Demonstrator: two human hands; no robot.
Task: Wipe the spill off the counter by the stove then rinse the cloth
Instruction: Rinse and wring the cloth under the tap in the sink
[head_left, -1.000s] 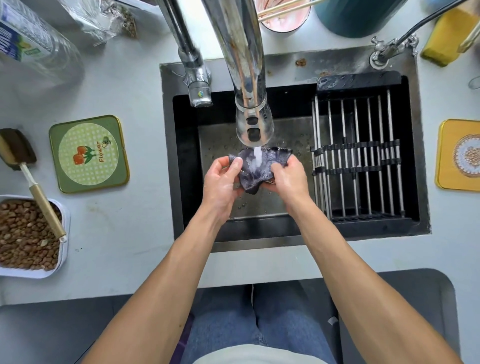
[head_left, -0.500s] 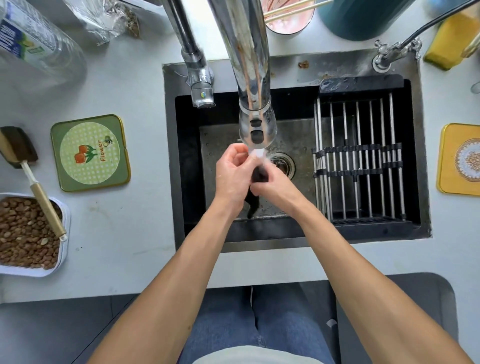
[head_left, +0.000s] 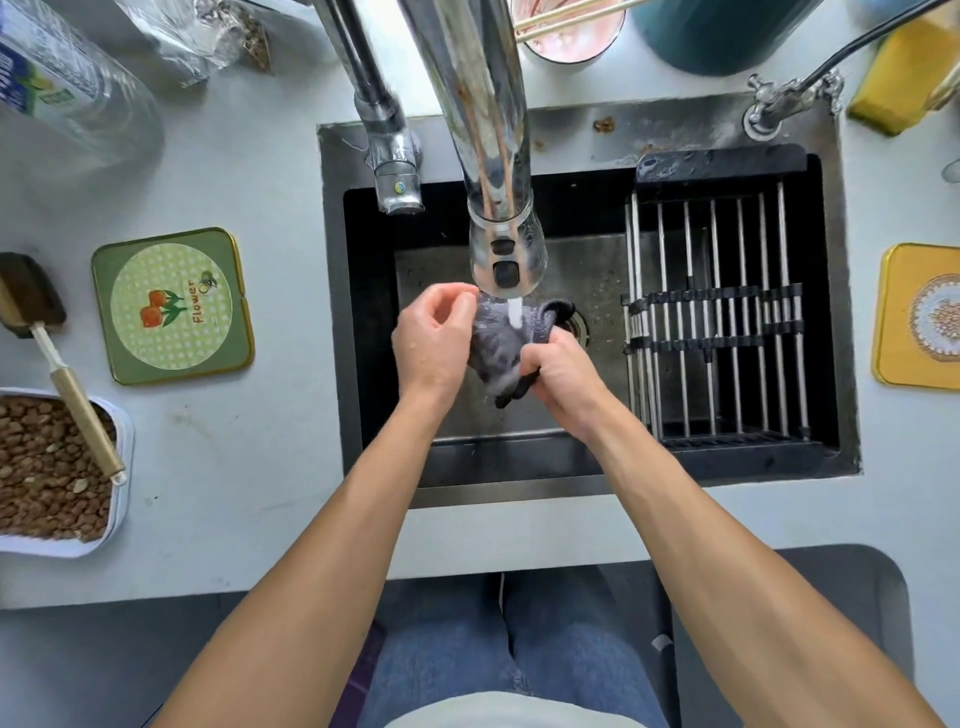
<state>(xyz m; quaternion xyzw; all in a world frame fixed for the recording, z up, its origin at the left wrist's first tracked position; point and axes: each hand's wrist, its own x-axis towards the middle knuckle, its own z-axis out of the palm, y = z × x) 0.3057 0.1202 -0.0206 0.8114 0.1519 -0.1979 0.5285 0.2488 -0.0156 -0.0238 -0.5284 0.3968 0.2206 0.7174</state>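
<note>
A dark grey cloth (head_left: 501, 345) is held bunched between both hands over the basin of the black sink (head_left: 363, 332), at the centre of the frame. A white stream of water (head_left: 514, 312) falls from the head of the chrome faucet (head_left: 506, 249) onto the upper edge of the cloth. The left hand (head_left: 434, 340) is seen at the left of the cloth, its fingers curled and pressed together, with the fingertips pinching the cloth's upper left edge just below the faucet head. The right hand (head_left: 558, 371) is closed around the lower right part of the cloth, fingers curled tightly into it; a dark tail of the fabric hangs out beneath that fist. The drain (head_left: 576, 325) is partly visible just right of the cloth. A metal rack (head_left: 717, 312) with vertical bars is set across the right half of the sink. On the pale counter (head_left: 234, 441) to the left, a green coaster (head_left: 171, 306) marked "Flower" lies flat. At the left edge of the frame a white tray of brown pellets (head_left: 49, 473) is seen, and a brush (head_left: 31, 301) with a gold handle rests across its rim. A yellow coaster (head_left: 919, 317) lies at the right edge of the frame, and a yellow sponge (head_left: 904, 83) in the upper right corner.
</note>
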